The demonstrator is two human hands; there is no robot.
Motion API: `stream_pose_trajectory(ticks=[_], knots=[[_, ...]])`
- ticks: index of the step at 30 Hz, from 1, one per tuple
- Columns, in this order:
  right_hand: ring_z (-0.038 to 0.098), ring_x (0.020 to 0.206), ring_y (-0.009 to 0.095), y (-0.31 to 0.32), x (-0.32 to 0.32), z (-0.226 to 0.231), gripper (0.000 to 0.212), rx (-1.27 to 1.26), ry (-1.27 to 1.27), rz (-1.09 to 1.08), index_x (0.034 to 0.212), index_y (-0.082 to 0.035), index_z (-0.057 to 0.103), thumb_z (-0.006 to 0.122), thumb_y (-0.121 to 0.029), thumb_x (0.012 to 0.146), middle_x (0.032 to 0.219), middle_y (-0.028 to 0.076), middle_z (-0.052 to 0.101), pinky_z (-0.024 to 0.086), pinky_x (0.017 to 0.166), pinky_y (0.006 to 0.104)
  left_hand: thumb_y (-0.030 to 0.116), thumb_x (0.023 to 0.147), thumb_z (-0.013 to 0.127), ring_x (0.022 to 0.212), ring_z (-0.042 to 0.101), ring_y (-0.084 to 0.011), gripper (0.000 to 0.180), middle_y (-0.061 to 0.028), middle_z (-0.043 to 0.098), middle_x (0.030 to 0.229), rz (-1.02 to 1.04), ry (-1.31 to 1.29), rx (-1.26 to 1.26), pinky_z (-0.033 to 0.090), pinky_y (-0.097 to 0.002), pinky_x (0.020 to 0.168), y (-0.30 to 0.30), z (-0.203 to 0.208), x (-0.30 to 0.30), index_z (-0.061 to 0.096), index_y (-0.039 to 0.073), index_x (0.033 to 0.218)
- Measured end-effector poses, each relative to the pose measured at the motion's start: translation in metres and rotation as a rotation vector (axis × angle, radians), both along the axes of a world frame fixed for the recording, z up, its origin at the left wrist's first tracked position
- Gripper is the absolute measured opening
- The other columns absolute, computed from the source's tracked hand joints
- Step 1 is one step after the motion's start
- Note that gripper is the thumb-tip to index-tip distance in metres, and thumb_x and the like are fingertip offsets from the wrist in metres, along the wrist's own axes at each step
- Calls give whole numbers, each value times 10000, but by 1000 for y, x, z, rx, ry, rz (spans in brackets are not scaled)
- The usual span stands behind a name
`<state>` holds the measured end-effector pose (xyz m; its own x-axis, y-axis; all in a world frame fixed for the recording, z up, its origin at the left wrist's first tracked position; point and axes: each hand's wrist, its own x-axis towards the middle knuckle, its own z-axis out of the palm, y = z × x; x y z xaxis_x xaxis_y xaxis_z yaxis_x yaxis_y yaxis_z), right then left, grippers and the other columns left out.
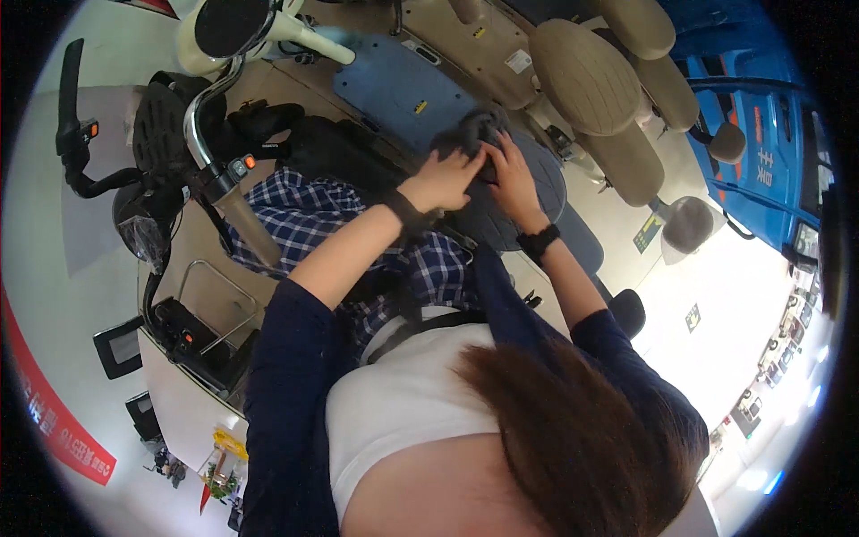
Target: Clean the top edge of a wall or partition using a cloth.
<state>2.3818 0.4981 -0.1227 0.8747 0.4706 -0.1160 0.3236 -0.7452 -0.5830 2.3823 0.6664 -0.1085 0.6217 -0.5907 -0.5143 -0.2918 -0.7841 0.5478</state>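
Observation:
A dark grey cloth point(467, 134) lies bunched over the edge of a dark scooter seat point(540, 183). From the left, my left hand point(445, 181) reaches to the near side of the cloth, its fingers bent onto it. My right hand point(516, 179) grips the cloth's right side, with its fingertips close to those of the left. Both wrists carry dark bands. The cloth partly hides what lies under it, and the fingertips are partly sunk in its folds.
Beyond the cloth is a scooter's blue footboard point(398, 89). Brown padded seats point(586, 79) stand at the far right, near a blue vehicle point(761, 116). Handlebars point(199, 134) with a curved chrome tube rise on my left. A checked skirt point(300, 210) covers my lap.

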Motion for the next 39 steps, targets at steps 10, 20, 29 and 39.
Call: stream_pose_trajectory(ticks=[10, 20, 29, 39], knots=[[202, 1247, 340, -60, -81, 10, 614, -203, 7, -143, 1166, -85, 433, 577, 59, 587, 1294, 177, 292, 198, 1025, 438, 317, 736, 580, 1161, 357, -314, 773, -180, 380, 1249, -291, -14, -81, 283, -478, 939, -58, 0, -40, 159, 54, 1328], [320, 1187, 308, 65, 23, -40, 520, -155, -318, 221, 1139, -118, 450, 586, -89, 638, 1219, 134, 418, 258, 982, 426, 166, 805, 468, 1216, 257, -368, 720, -255, 247, 1313, 252, 202, 236, 268, -467, 967, 40, 2, 12, 6, -41, 1318], [271, 1209, 331, -55, -47, 17, 634, -189, -44, -324, 1207, -53, 372, 502, 85, 602, 1280, 140, 329, 280, 982, 398, 127, 764, 430, 1225, 283, -301, 544, -164, 330, 1303, -224, 12, -63, 237, -489, 974, -66, 4, 9, 287, 29, 1279], [239, 1208, 385, 19, -17, -26, 675, 10, -163, -246, 1252, -70, 346, 608, -92, 631, 1296, 204, 279, 207, 988, 477, 257, 754, 523, 1163, 352, -306, 600, -190, 387, 1236, 183, -255, 47, 244, -490, 963, -15, -17, -9, 310, -16, 1245]])
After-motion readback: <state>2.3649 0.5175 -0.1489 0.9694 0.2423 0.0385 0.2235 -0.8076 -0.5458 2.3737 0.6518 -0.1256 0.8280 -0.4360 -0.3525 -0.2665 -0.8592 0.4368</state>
